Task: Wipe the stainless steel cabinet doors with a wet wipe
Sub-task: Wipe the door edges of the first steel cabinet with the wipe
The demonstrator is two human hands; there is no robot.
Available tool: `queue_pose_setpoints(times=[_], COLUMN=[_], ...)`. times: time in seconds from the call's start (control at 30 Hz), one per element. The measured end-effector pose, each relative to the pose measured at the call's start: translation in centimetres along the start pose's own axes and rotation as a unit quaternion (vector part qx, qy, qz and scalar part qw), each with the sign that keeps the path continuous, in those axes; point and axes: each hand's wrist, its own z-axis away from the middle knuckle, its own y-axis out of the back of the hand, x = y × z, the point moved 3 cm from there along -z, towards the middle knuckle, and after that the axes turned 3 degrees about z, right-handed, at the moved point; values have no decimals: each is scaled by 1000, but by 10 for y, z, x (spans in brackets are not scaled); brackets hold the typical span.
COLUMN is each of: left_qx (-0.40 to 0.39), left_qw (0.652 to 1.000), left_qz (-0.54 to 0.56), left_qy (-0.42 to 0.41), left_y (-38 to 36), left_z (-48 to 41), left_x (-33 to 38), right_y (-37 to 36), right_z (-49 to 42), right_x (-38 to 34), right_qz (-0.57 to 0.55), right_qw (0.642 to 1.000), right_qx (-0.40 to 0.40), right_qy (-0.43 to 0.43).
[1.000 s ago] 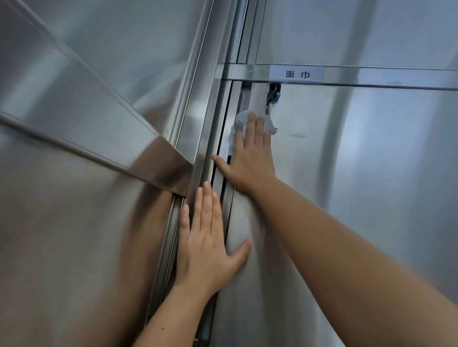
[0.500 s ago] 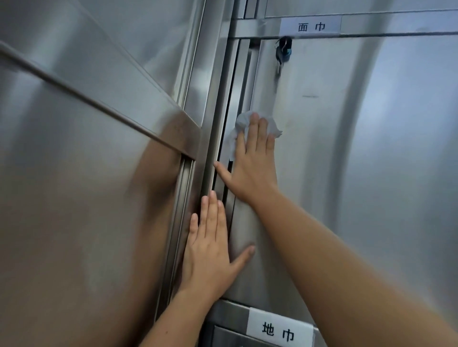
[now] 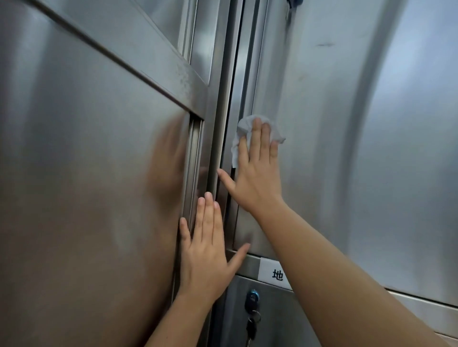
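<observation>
A stainless steel cabinet door [image 3: 334, 148] fills the right half of the head view. My right hand [image 3: 255, 171] lies flat on its left part, straight fingers pressing a crumpled white wet wipe [image 3: 247, 128] against the steel. The wipe shows above and left of the fingertips. My left hand [image 3: 205, 255] rests flat with straight fingers on the vertical frame post [image 3: 215, 123] between the doors, lower than the right hand, thumb spread toward the door's bottom corner. Another steel door [image 3: 86, 185] covers the left side.
A horizontal rail with a white label [image 3: 275, 273] runs under the right door. Below it a blue-capped key with a key ring [image 3: 252, 312] hangs in a lock. Another key [image 3: 293, 2] peeks in at the top edge.
My right hand has slid the wipe down the door, away from the upper key. The view has dropped, bringing the lower rail, label and lower key into sight. My left hand stays on the post.
</observation>
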Motion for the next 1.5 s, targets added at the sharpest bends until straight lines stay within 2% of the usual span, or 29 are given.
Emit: queue_pose_setpoints(times=[0.13, 0.4, 0.73, 0.87, 1.1, 1.23, 1.33, 1.5], left_qx=[-19, 8, -17, -45, -125, -138, -137, -152], left_qw=[1000, 999, 998, 997, 992, 989, 989, 987], left_qz=[-4, 40, 58, 48, 27, 44, 47, 53], left_qy=[-5, 8, 22, 25, 1, 8, 10, 16], left_y=[-5, -1, 2, 2, 2, 6, 5, 6], left_z=[23, 44, 62, 71, 84, 85, 85, 85], left_x=[-4, -8, -6, -6, -8, -8, -8, -7], right_y=[-5, -18, -32, -35, -39, -38, -31, -23], right_z=[18, 60, 105, 117, 151, 148, 124, 85], right_x=[-5, -19, -34, -39, -45, -42, -28, -19], right_qz=[-2, -3, -26, -39, 25, 32, 48, 37], right_qw=[1000, 1000, 998, 996, 993, 988, 984, 988], right_qx=[-11, -29, -53, -74, -97, -118, -103, -95], right_qy=[6, 8, 11, 15, 56, 90, 133, 118])
